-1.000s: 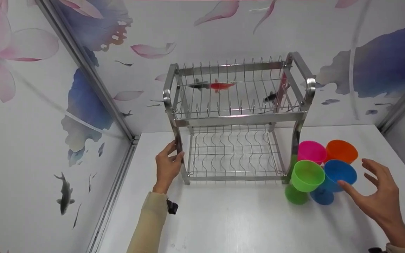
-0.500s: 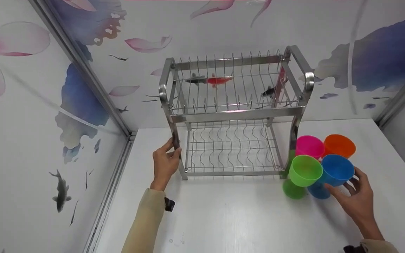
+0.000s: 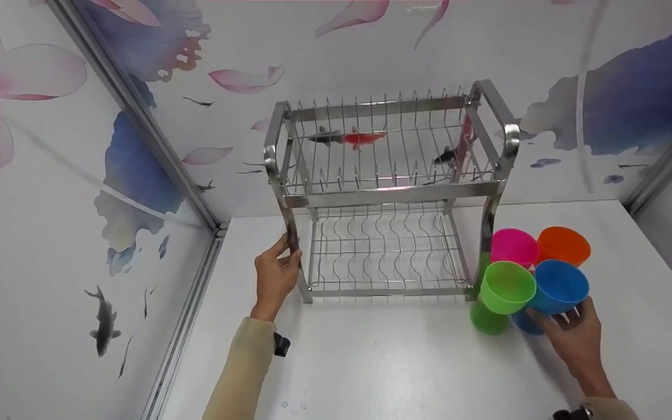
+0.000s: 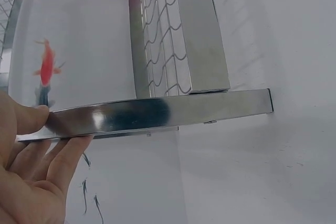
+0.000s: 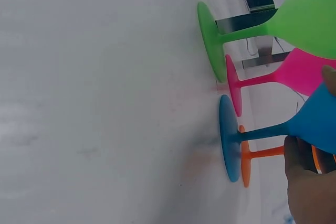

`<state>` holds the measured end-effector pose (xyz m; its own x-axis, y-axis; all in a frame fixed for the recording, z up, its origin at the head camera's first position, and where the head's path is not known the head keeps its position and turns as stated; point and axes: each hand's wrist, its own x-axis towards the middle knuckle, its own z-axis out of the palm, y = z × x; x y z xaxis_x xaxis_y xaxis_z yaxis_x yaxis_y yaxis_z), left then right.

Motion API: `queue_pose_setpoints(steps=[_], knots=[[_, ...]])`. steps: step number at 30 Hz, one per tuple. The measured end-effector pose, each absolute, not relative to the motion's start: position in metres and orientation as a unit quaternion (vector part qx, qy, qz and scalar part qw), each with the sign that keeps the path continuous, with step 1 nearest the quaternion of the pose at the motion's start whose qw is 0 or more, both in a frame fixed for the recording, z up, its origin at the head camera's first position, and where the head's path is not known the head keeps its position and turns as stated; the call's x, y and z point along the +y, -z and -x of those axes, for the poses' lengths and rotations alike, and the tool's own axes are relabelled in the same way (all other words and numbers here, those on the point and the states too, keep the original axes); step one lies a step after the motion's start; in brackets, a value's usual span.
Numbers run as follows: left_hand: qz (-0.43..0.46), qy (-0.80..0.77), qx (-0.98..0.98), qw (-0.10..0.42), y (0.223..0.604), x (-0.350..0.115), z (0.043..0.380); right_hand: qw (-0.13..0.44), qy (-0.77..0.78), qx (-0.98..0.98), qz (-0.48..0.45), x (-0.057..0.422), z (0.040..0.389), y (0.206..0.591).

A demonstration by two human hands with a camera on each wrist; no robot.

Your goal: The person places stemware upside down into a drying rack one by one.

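A two-tier metal dish rack (image 3: 394, 194) stands on the white table. My left hand (image 3: 275, 274) grips its left front leg, thumb on one side and fingers on the other; the left wrist view shows the leg (image 4: 226, 107) between them. At the right, my right hand (image 3: 572, 338) holds the blue goblet (image 3: 560, 287) low on its bowl, with the thumb at the near side. In the right wrist view the goblet's stem (image 5: 262, 131) and round foot (image 5: 229, 139) show below the fingers. The blue goblet stands upright.
Close around it stand a green goblet (image 3: 508, 287), a pink goblet (image 3: 514, 246) and an orange goblet (image 3: 563, 245), beside the rack's right front leg. Patterned panels (image 3: 137, 175) with fish and petals wall in the table (image 3: 382, 361) at the left and back.
My right hand has moved left from beside the blue goblet and now has its fingers around the bowl. My left hand stays on the rack leg. The head view has shifted slightly.
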<state>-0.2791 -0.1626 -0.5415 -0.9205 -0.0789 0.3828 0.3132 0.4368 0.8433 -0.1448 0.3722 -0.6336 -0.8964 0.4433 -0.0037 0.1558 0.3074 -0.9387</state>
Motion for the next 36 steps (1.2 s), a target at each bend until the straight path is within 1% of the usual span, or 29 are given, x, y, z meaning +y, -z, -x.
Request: queue_pose_setpoints(steps=[3, 9, 14, 19, 22, 30, 36], knots=[[0.073, 0.52, -0.83, 0.187, 0.544, -0.16, 0.28, 0.132, -0.563, -0.79, 0.201, 0.373, 0.142, 0.633], [0.073, 0.515, -0.834, 0.184, 0.543, -0.159, 0.28, 0.165, -0.553, -0.792, 0.199, 0.373, 0.14, 0.621], [0.065, 0.516, -0.833, 0.19, 0.54, -0.161, 0.279, 0.187, -0.538, -0.803, 0.179, 0.375, 0.141, 0.604], [0.056, 0.513, -0.837, 0.182, 0.54, -0.16, 0.277, 0.185, -0.534, -0.805, 0.182, 0.378, 0.134, 0.587], [0.06, 0.513, -0.838, 0.175, 0.54, -0.158, 0.277, 0.195, -0.533, -0.802, 0.184, 0.379, 0.128, 0.576], [0.052, 0.515, -0.842, 0.154, 0.535, -0.16, 0.275, 0.238, -0.495, -0.829, 0.11, 0.376, 0.118, 0.544], [0.052, 0.519, -0.842, 0.138, 0.523, -0.165, 0.27, 0.268, -0.47, -0.84, 0.037, 0.37, 0.119, 0.516]])
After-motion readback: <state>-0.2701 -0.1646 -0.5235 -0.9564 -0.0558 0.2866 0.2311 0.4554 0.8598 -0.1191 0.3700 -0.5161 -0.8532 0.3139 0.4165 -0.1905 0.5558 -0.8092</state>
